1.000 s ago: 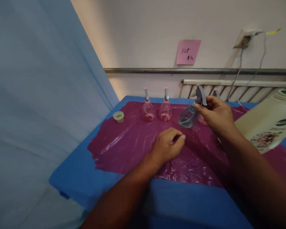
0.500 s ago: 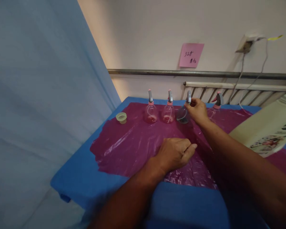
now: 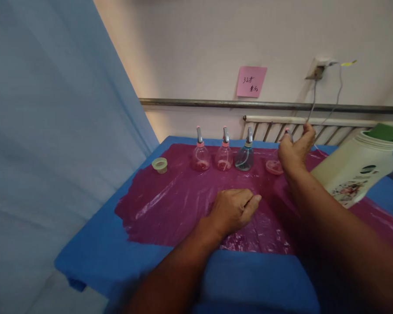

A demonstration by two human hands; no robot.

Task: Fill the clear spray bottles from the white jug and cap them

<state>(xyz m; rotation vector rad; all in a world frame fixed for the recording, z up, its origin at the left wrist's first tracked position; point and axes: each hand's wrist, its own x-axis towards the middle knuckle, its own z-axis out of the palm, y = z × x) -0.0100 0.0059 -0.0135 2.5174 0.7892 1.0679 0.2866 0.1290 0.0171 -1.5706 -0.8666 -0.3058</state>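
Observation:
Three small spray bottles stand in a row at the back of the magenta plastic sheet [image 3: 183,200]: two pinkish ones [image 3: 200,157] [image 3: 224,158] and a blue-tinted one [image 3: 244,157]. My right hand [image 3: 293,150] is closed around the head of a fourth pink spray bottle [image 3: 274,166] just right of the row; most of that bottle is hidden behind the hand. My left hand [image 3: 234,209] rests on the sheet with its fingers loosely curled and nothing visible in it.
A small pale cap [image 3: 159,164] lies at the sheet's back left. A large cream jug [image 3: 353,172] with a green lid leans in at the right. A blue cloth [image 3: 118,244] covers the table; a blue curtain [image 3: 52,131] hangs left. A radiator and pipe run along the wall.
My right hand set the blue-tinted bottle down upright as third in the row, let go, and moved right onto the fourth pink bottle. My left hand barely moved.

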